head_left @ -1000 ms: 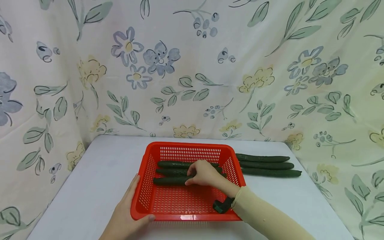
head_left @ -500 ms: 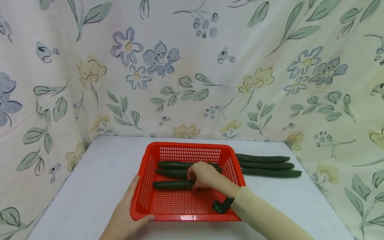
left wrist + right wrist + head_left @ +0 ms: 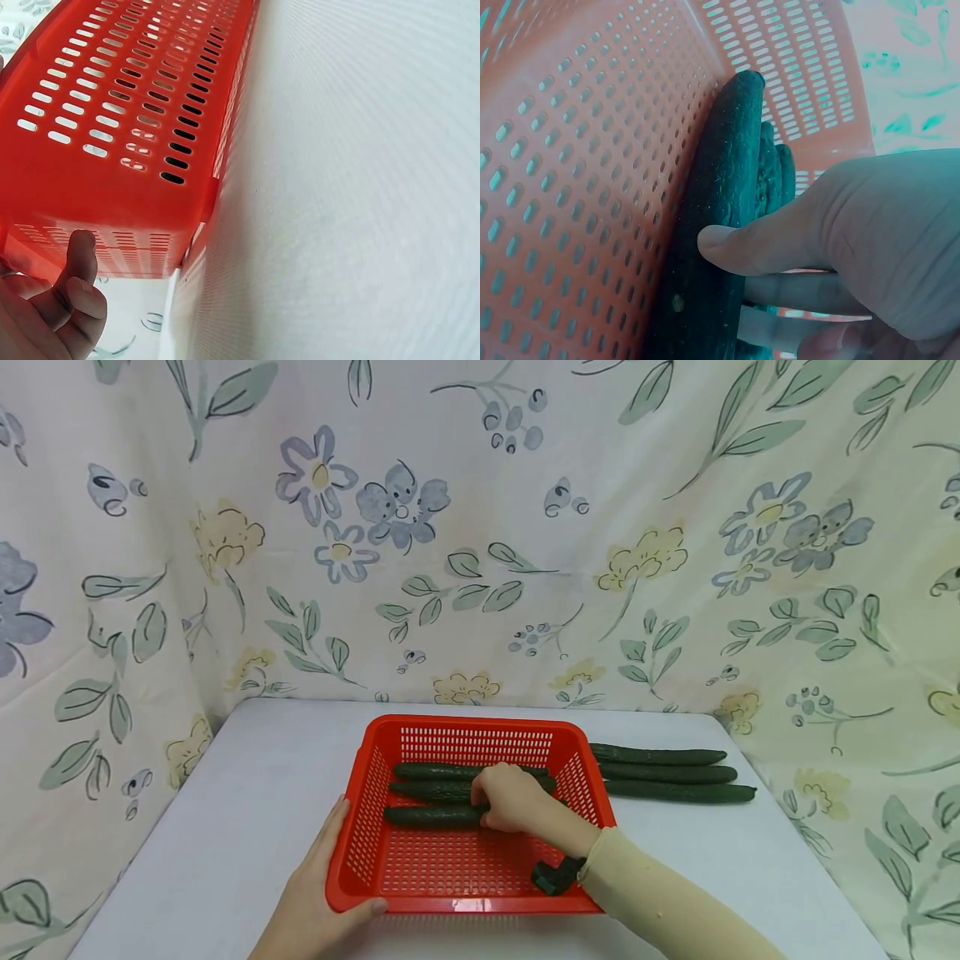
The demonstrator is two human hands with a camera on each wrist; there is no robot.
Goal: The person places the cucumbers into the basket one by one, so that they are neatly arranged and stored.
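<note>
A red plastic basket (image 3: 420, 903) with slotted walls sits on the table, with several dark green cucumbers lying side by side inside. My right hand (image 3: 513, 799) grips the nearest cucumber (image 3: 431, 817) toward its right end. In the right wrist view, the thumb lies on top of that cucumber (image 3: 727, 172) and the fingers go down its far side, partly hidden. Behind it lie a middle cucumber (image 3: 427, 792) and a far cucumber (image 3: 435, 771). My left hand (image 3: 311, 889) holds the basket's front left corner, thumb at the front rim; bent fingers (image 3: 82, 259) show beside the wall.
Outside the basket on the right, a far cucumber (image 3: 667, 757), a middle one (image 3: 667, 772) and a near one (image 3: 678, 792) lie on the white table (image 3: 225, 827). A floral curtain (image 3: 465, 568) hangs behind. A small dark device (image 3: 555, 877) sits at my right wrist.
The nearest cucumber came toward me with my right hand, then shifted slightly back toward the others. My right fingers wrap farther over it than a second ago. My left hand and the basket stayed put.
</note>
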